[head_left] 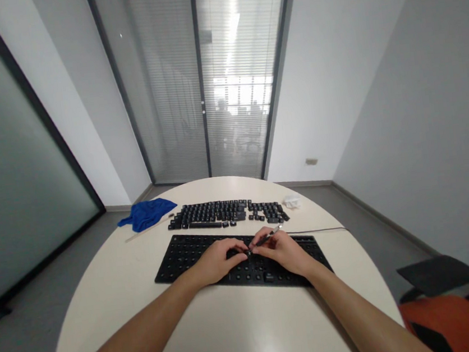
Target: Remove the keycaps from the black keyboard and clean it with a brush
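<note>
The keyboard [252, 273] lies flat on the table [243, 327] under 2 hands, most of its keys off; loose keys [211, 212] sit in rows just beyond it. The right hand [285, 249] grips a slim, pen-like tool [270, 234]. The left hand [219, 261] has its fingertips bent together at the same spot; I cannot tell if they pinch anything. The step looks like close work at 1 key position; the next move probably calls for steady, light tool control.
</note>
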`<action>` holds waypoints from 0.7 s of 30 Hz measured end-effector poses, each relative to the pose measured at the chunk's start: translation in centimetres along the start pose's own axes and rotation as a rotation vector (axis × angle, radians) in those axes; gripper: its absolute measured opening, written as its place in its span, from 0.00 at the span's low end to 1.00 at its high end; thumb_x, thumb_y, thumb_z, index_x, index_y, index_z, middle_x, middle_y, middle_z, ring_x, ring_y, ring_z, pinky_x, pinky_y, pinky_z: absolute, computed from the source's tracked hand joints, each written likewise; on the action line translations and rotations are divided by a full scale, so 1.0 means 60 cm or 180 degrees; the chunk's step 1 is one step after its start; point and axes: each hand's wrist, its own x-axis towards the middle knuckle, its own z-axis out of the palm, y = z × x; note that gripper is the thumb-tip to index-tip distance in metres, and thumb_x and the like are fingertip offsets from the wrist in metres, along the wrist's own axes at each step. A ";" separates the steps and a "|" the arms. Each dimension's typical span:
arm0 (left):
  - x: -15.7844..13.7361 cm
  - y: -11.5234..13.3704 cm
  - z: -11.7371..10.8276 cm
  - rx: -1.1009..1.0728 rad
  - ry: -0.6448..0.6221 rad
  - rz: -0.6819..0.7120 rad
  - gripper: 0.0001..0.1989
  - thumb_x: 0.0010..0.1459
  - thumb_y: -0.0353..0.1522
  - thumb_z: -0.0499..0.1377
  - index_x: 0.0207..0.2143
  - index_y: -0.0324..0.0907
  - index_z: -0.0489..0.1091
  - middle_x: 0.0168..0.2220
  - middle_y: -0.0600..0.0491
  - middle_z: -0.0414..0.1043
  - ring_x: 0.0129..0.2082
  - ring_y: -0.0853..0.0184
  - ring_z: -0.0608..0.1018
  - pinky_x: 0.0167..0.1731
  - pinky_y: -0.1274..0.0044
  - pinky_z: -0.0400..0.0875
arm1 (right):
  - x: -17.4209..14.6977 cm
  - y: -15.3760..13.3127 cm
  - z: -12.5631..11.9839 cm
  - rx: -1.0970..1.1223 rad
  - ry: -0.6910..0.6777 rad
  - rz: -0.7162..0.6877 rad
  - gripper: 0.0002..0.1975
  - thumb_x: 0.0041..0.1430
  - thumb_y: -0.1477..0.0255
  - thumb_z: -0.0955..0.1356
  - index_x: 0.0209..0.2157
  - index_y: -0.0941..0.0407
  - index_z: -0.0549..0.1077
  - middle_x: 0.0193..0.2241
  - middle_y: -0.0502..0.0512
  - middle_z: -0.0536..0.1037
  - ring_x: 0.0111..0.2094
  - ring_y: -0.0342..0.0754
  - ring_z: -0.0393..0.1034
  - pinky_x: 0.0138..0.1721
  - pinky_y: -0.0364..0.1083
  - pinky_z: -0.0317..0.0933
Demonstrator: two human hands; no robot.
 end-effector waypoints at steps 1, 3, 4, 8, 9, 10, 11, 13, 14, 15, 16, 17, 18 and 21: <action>0.000 0.001 0.000 0.0006 0.0001 -0.0008 0.10 0.61 0.33 0.59 0.44 0.43 0.75 0.43 0.52 0.78 0.44 0.64 0.78 0.49 0.74 0.69 | 0.000 -0.001 0.002 0.0058 0.0003 0.0000 0.11 0.56 0.64 0.72 0.36 0.55 0.73 0.34 0.53 0.80 0.34 0.47 0.73 0.36 0.46 0.63; -0.001 0.003 0.000 0.0051 0.0025 -0.0025 0.09 0.62 0.32 0.59 0.44 0.43 0.75 0.44 0.51 0.78 0.45 0.64 0.78 0.49 0.74 0.69 | 0.002 -0.002 0.005 0.0145 0.0036 0.0001 0.11 0.56 0.65 0.72 0.37 0.55 0.71 0.36 0.54 0.80 0.36 0.48 0.74 0.38 0.47 0.64; -0.001 0.004 0.000 0.0082 0.0041 -0.0032 0.09 0.62 0.32 0.58 0.44 0.43 0.75 0.44 0.51 0.78 0.45 0.64 0.78 0.49 0.74 0.68 | 0.002 -0.003 0.006 0.0181 0.0043 0.0007 0.12 0.56 0.66 0.72 0.38 0.55 0.70 0.37 0.55 0.80 0.36 0.48 0.74 0.38 0.47 0.64; -0.001 0.007 0.001 0.0165 0.0053 -0.0016 0.10 0.64 0.33 0.56 0.45 0.42 0.74 0.45 0.50 0.78 0.45 0.64 0.77 0.49 0.74 0.68 | 0.004 -0.003 0.009 0.0340 0.0033 0.0021 0.13 0.56 0.69 0.72 0.41 0.55 0.68 0.36 0.53 0.80 0.35 0.46 0.73 0.37 0.45 0.64; -0.001 0.007 0.001 0.0177 0.0039 0.0009 0.10 0.64 0.32 0.56 0.45 0.43 0.74 0.44 0.51 0.78 0.45 0.64 0.77 0.49 0.74 0.68 | 0.005 -0.002 0.009 0.0410 0.0019 0.0050 0.14 0.55 0.70 0.72 0.42 0.55 0.67 0.35 0.52 0.80 0.33 0.45 0.73 0.36 0.45 0.64; -0.001 0.007 0.001 0.0192 0.0016 0.0040 0.10 0.64 0.32 0.56 0.45 0.43 0.73 0.45 0.51 0.78 0.45 0.64 0.77 0.49 0.74 0.68 | 0.005 -0.001 0.010 0.0501 0.0002 0.0087 0.15 0.55 0.70 0.72 0.43 0.55 0.66 0.35 0.51 0.80 0.32 0.44 0.73 0.34 0.44 0.64; -0.001 0.007 0.001 0.0210 -0.0011 0.0074 0.10 0.64 0.32 0.55 0.45 0.43 0.73 0.45 0.51 0.78 0.45 0.64 0.77 0.49 0.74 0.68 | 0.006 0.000 0.010 0.0605 -0.0018 0.0125 0.17 0.55 0.70 0.73 0.43 0.54 0.65 0.34 0.50 0.79 0.31 0.44 0.73 0.33 0.44 0.64; -0.001 0.008 -0.001 0.0248 -0.0075 0.0154 0.10 0.65 0.32 0.55 0.45 0.44 0.74 0.45 0.52 0.77 0.45 0.64 0.76 0.50 0.74 0.67 | 0.007 0.003 0.009 0.0788 -0.0045 0.0171 0.19 0.54 0.70 0.73 0.44 0.54 0.64 0.33 0.49 0.79 0.30 0.43 0.73 0.32 0.43 0.64; -0.001 0.008 -0.002 0.0260 -0.0107 0.0203 0.10 0.65 0.32 0.55 0.45 0.44 0.74 0.45 0.52 0.77 0.46 0.65 0.76 0.50 0.75 0.67 | 0.007 0.005 0.008 0.0848 -0.0048 0.0181 0.20 0.54 0.70 0.73 0.45 0.54 0.64 0.33 0.49 0.78 0.30 0.43 0.73 0.32 0.43 0.65; -0.002 0.008 -0.003 0.0264 -0.0129 0.0250 0.09 0.65 0.31 0.55 0.44 0.44 0.74 0.46 0.52 0.77 0.46 0.65 0.76 0.51 0.75 0.67 | 0.008 0.007 0.008 0.0890 -0.0043 0.0189 0.20 0.53 0.70 0.73 0.44 0.54 0.64 0.33 0.49 0.78 0.29 0.43 0.73 0.33 0.43 0.65; -0.002 0.008 -0.003 0.0256 -0.0142 0.0285 0.09 0.64 0.31 0.55 0.44 0.44 0.74 0.46 0.53 0.77 0.46 0.65 0.76 0.51 0.75 0.66 | 0.008 0.008 0.008 0.0919 -0.0030 0.0195 0.20 0.53 0.69 0.74 0.44 0.54 0.64 0.33 0.49 0.78 0.29 0.43 0.73 0.33 0.43 0.66; -0.002 0.008 -0.004 0.0240 -0.0143 0.0295 0.09 0.64 0.30 0.55 0.44 0.44 0.73 0.45 0.53 0.77 0.45 0.66 0.76 0.51 0.75 0.66 | 0.009 0.009 0.008 0.0947 -0.0013 0.0201 0.20 0.53 0.69 0.74 0.44 0.54 0.64 0.33 0.49 0.78 0.29 0.43 0.74 0.33 0.43 0.66; -0.003 0.007 -0.003 0.0224 -0.0133 0.0278 0.09 0.63 0.30 0.56 0.44 0.44 0.73 0.45 0.53 0.77 0.45 0.66 0.76 0.50 0.75 0.67 | 0.009 0.010 0.008 0.0978 0.0012 0.0206 0.21 0.52 0.69 0.74 0.44 0.54 0.64 0.33 0.49 0.78 0.29 0.43 0.74 0.33 0.44 0.67; -0.003 0.005 0.000 0.0251 -0.0039 0.0147 0.09 0.59 0.28 0.58 0.42 0.43 0.73 0.44 0.52 0.77 0.44 0.65 0.76 0.49 0.75 0.68 | 0.008 0.010 0.009 0.1006 0.0050 0.0225 0.21 0.51 0.68 0.74 0.44 0.54 0.64 0.34 0.50 0.79 0.30 0.44 0.75 0.35 0.45 0.68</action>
